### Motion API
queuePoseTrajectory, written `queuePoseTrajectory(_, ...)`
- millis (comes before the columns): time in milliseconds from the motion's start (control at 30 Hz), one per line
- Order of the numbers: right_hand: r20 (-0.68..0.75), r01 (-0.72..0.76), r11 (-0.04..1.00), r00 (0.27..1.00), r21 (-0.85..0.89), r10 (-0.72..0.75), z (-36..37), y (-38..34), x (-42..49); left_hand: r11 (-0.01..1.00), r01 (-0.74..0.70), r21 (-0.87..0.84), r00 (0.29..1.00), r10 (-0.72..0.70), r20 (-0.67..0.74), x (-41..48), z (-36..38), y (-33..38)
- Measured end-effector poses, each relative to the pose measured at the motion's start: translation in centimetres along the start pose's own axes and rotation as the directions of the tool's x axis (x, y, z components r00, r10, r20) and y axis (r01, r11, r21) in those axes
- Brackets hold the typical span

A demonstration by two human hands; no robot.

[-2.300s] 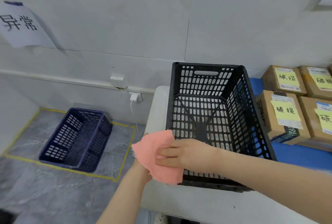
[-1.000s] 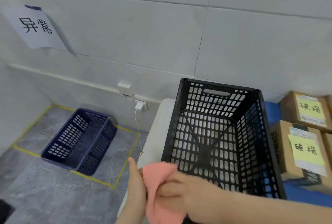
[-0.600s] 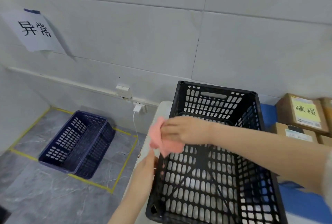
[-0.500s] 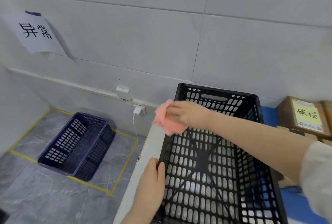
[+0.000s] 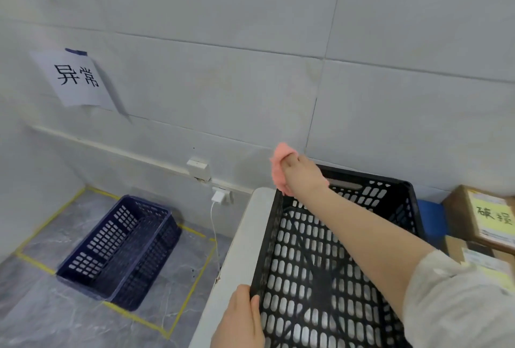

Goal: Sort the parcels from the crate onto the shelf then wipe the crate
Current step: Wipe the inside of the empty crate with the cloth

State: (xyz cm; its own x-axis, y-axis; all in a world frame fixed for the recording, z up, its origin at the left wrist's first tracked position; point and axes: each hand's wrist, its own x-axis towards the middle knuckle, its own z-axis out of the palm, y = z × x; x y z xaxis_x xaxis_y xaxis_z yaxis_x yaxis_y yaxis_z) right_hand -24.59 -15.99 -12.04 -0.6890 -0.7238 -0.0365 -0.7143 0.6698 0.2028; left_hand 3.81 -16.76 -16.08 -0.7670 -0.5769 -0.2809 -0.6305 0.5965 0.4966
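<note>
The black crate (image 5: 328, 269) stands on a white table (image 5: 239, 241) against the tiled wall, its slotted floor bare. The right hand (image 5: 299, 173) reaches across the crate to its far left corner and grips a pink cloth (image 5: 280, 166), fingers curled round the wad, which is pressed against the top of the rim there. The left hand (image 5: 241, 319) rests on the near part of the crate's left wall, thumb against the rim and fingers down the outside (whether they curl under the edge cannot be told from here). To the right of the crate, cardboard parcels (image 5: 485, 219) with yellow labels sit on a blue shelf (image 5: 429, 214). Down on the grey floor to the left, a dark blue basket (image 5: 119, 250) lies inside a yellow taped square (image 5: 192, 286). A paper sign (image 5: 73, 78) hangs on the wall, and a white charger (image 5: 218, 197) is plugged in beside the table.
</note>
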Motion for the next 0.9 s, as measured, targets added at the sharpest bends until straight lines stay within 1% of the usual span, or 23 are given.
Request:
queuePoseTrajectory(67, -0.019, 0.068, 0.993, 0.998, 0.092, -0.066, 1.0, -1.1, -2.3, 1.000, -0.007, 0.009, 1.000, 0.007, -0.009, 0.2, -0.1, 0.1)
queuePoseTrajectory(133, -0.023, 0.036, 0.968, 0.999, 0.249, -0.031, 1.6, -2.1, -4.8, 1.000, -0.005, -0.024, 1.000, 0.005, -0.011, 0.3, 0.1, 0.1)
queuePoseTrajectory(167, -0.043, 0.039, 0.954, 0.999, 0.298, -0.027, 1.6, -2.6, -5.9, 0.999, -0.012, -0.051, 1.000, 0.012, 0.001, 0.3, 0.1, 0.1)
queuePoseTrajectory(267, -0.168, 0.140, 0.949, 0.981, 0.282, -0.095, 1.6, -3.6, -8.6, 0.991, -0.078, -0.109, 0.996, 0.082, 0.037, 0.3, 0.4, -0.7)
queuePoseTrajectory(300, -0.131, 0.171, 0.938, 0.982, 0.301, -0.137, 1.6, -3.9, -9.4, 0.989, -0.088, -0.120, 0.994, 0.095, 0.053, 0.3, 0.5, -0.9)
queuePoseTrajectory(367, 0.009, 0.189, 0.923, 0.979, 0.336, -0.204, 1.8, -4.4, -11.2, 0.987, -0.088, -0.138, 0.991, 0.102, 0.092, 0.2, 0.6, -1.2)
queuePoseTrajectory(400, 0.021, 0.205, 0.924, 0.975, 0.323, -0.223, 1.9, -4.8, -12.0, 0.986, -0.086, -0.141, 0.989, 0.101, 0.107, 0.1, 0.6, -1.2)
queuePoseTrajectory(467, 0.001, 0.244, 0.924, 0.967, 0.295, -0.256, 1.8, -5.5, -13.9, 0.985, -0.089, -0.150, 0.987, 0.107, 0.121, -0.2, 0.6, -1.5)
queuePoseTrajectory(500, -0.023, 0.270, 0.911, 0.961, 0.310, -0.277, 1.6, -6.0, -14.8, 0.983, -0.089, -0.159, 0.986, 0.109, 0.123, -0.5, 0.6, -1.8)
queuePoseTrajectory(533, -0.040, 0.310, 0.894, 0.948, 0.323, -0.315, 1.3, -6.5, -15.7, 0.982, -0.093, -0.163, 0.986, 0.113, 0.123, -0.8, 0.6, -2.2)
queuePoseTrajectory(600, -0.068, 0.416, 0.861, 0.907, 0.292, -0.415, 0.6, -6.9, -17.3, 0.980, -0.115, -0.160, 0.983, 0.135, 0.124, -1.4, 0.5, -3.0)
queuePoseTrajectory(633, -0.075, 0.444, 0.850, 0.894, 0.284, -0.442, 0.3, -7.0, -18.0, 0.977, -0.133, -0.165, 0.980, 0.155, 0.125, -1.5, 0.4, -3.4)
queuePoseTrajectory(700, -0.058, 0.436, 0.837, 0.895, 0.331, -0.443, -0.4, -7.3, -19.3, 0.965, -0.172, -0.197, 0.972, 0.200, 0.127, -1.4, 0.0, -3.6)
queuePoseTrajectory(800, 0.028, 0.394, 0.839, 0.900, 0.375, -0.435, -1.6, -7.8, -20.6, 0.940, -0.215, -0.266, 0.959, 0.255, 0.126, -0.8, -0.9, -2.7)
queuePoseTrajectory(833, 0.061, 0.363, 0.842, 0.906, 0.400, -0.419, -2.0, -8.0, -20.8, 0.937, -0.222, -0.271, 0.957, 0.263, 0.125, -0.4, -1.1, -2.5)
queuePoseTrajectory(900, 0.135, 0.291, 0.843, 0.912, 0.452, -0.388, -2.5, -7.7, -20.8, 0.944, -0.239, -0.226, 0.954, 0.272, 0.129, 0.6, -1.2, -2.0)
